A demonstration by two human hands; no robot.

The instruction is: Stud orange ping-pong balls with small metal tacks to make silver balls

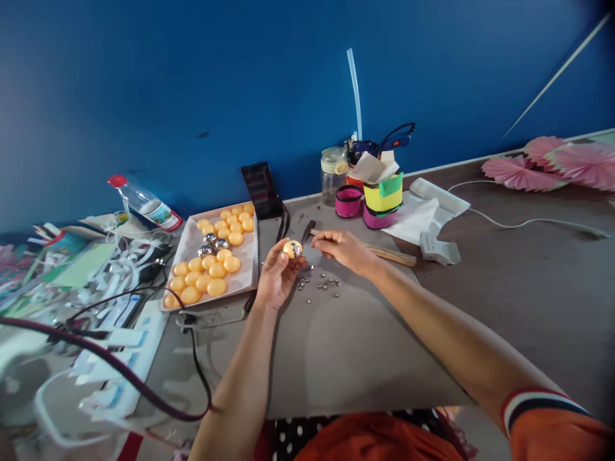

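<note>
My left hand (278, 276) is closed around a yellow ball (291, 248) that has shiny silver studs on part of its surface. Just to the right, my right hand (342, 248) is closed with its fingertips pinched; whatever is between them is too small to make out. Behind the right hand lies a hammer, its dark head (308, 231) beside the fingers and its wooden handle (396, 256) showing past the wrist. Several small silver studs (328, 282) are scattered on the grey mat (355, 346) below the hands.
Left of my hands, a shallow box (252, 269) holds several yellow balls and silver-covered ones. A bottle (148, 206), cables and a power strip (144, 349) crowd the left. Behind stand a glass jar (332, 182) and a yellow container (384, 193); a white carton (439, 248) lies right.
</note>
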